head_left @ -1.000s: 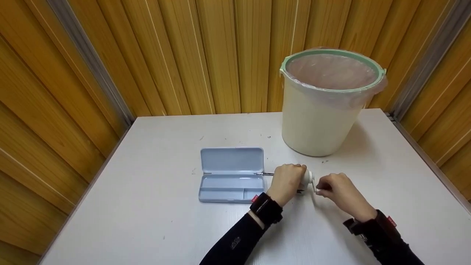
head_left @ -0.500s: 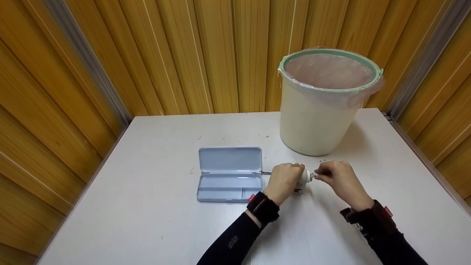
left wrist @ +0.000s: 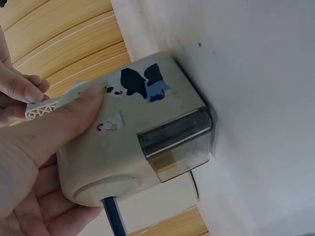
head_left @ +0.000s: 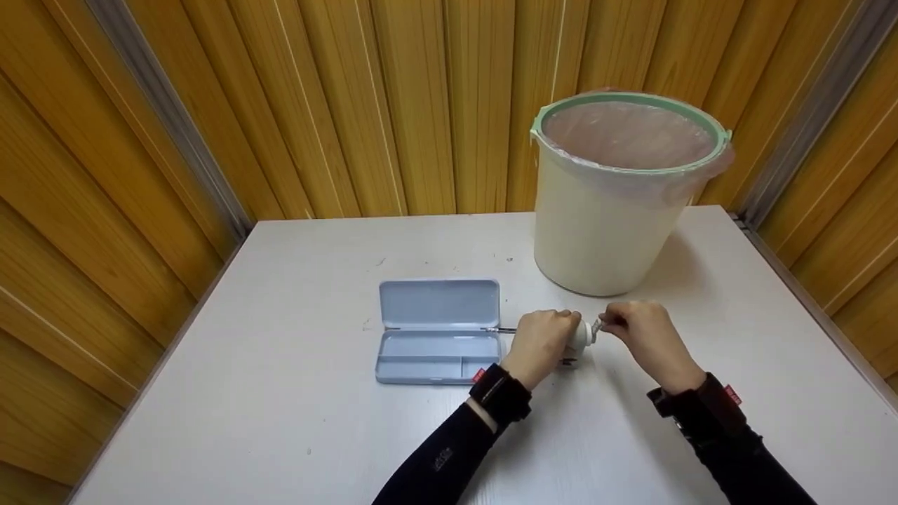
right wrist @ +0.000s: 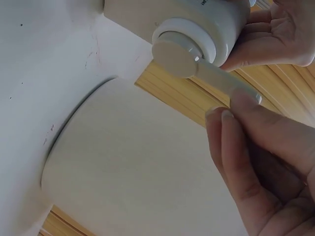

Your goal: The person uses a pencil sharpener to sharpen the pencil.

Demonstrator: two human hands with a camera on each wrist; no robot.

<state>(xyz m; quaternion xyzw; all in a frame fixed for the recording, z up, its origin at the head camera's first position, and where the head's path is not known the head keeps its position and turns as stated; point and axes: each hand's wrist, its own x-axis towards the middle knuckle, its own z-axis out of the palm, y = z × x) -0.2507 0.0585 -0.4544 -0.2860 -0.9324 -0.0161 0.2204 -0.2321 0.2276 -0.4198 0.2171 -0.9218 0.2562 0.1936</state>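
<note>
A white hand-crank pencil sharpener (left wrist: 128, 147) with cartoon bird stickers stands on the table, its clear shavings drawer facing the left wrist camera. My left hand (head_left: 539, 344) grips its body from above, thumb on one side and fingers on the other. A dark pencil (left wrist: 114, 216) sticks out of its front hole; the tip inside is hidden. On the opposite side, my right hand (head_left: 649, 344) pinches the end of the crank handle (right wrist: 221, 78) with thumb and fingertips. Left of the sharpener lies an open light-blue pencil case (head_left: 421, 368), its compartments bare.
A tall cream bin (head_left: 596, 238) with a green rim and a pinkish liner stands behind the hands at the back right. The white table (head_left: 295, 308) meets wood-look panel walls (head_left: 414, 105) at the back. Small dark specks dot the tabletop.
My right hand has moved up and slightly away from me, turning the crank handle from pointing down to pointing upward. My left hand keeps holding the sharpener in place.
</note>
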